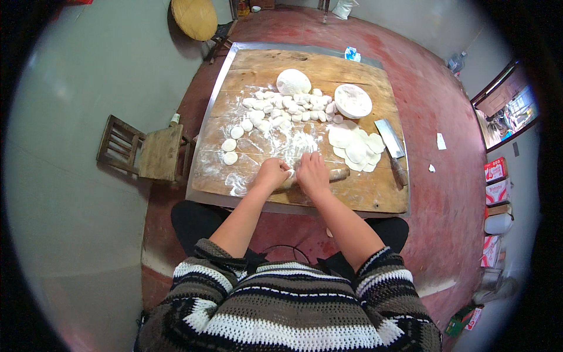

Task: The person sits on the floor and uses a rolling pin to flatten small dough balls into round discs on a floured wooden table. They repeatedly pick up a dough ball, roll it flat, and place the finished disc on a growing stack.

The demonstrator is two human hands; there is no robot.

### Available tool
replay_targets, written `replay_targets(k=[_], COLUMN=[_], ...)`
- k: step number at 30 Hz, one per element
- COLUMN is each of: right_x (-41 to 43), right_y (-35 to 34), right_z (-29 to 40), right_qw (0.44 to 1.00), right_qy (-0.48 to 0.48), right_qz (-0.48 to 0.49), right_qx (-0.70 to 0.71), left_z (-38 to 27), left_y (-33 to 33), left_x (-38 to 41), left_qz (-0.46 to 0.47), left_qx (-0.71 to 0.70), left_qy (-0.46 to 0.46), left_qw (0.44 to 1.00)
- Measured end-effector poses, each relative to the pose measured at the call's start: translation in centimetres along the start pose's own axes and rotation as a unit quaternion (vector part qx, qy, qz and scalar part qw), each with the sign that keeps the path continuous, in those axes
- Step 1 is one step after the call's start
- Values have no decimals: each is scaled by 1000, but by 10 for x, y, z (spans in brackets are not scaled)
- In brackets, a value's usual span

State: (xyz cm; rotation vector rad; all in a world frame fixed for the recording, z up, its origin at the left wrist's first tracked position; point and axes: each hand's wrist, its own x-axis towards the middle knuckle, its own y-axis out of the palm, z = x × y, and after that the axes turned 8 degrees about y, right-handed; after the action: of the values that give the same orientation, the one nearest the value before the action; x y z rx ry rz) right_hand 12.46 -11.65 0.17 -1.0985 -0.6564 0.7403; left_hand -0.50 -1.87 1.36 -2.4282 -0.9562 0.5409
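Observation:
My left hand [273, 172] pinches the edge of a small white piece of dough [290, 172], mostly hidden by the fingers. Beside it, my right hand [312, 172] lies over a wooden rolling pin [339, 174], whose right end sticks out past the palm. Both hands are near the front of a floured wooden board [246, 70]. To the right is an overlapping pile of flat dough wrappers [355, 147]. Several dough pieces [281, 105] are heaped farther back, and several flattened rounds [230, 145] curve down on the left.
A white bowl of flour [353, 101] and a rounded white flour-dusted thing [294, 82] stand behind the dough. A cleaver [391, 141] lies along the board's right side. A wooden chair [160, 152] is left of the table. Several cartons [497, 191] line the right wall.

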Motion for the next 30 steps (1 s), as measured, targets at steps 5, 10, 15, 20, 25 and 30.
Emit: replay_targets(k=[5,10,15,20,25,30], right_x=[40,-1,-45,27,36,-57], right_y=[4,20,-5,18,26,-1], right_z=[20,-7,-17,6,10,-21], right_qw=[997,987,990,991,994,989], right_qy=[-34,-119,-113,-38,-66,-131], right_qz=[-64,-97,-31,-49,-59,-41], right_qx=[-37,-40,-80,-117,-71,-56], left_z=[3,8,14,2,-6,8], left_y=[3,1,-6,-12,-7,-7], left_x=[18,12,4,7,10,-5], left_qz=[-12,-5,-29,-5,1,-64], left_qx=[92,14,39,183,109,61], left_qy=[41,67,36,-27,31,95], left_qw=[995,998,998,983,994,992])
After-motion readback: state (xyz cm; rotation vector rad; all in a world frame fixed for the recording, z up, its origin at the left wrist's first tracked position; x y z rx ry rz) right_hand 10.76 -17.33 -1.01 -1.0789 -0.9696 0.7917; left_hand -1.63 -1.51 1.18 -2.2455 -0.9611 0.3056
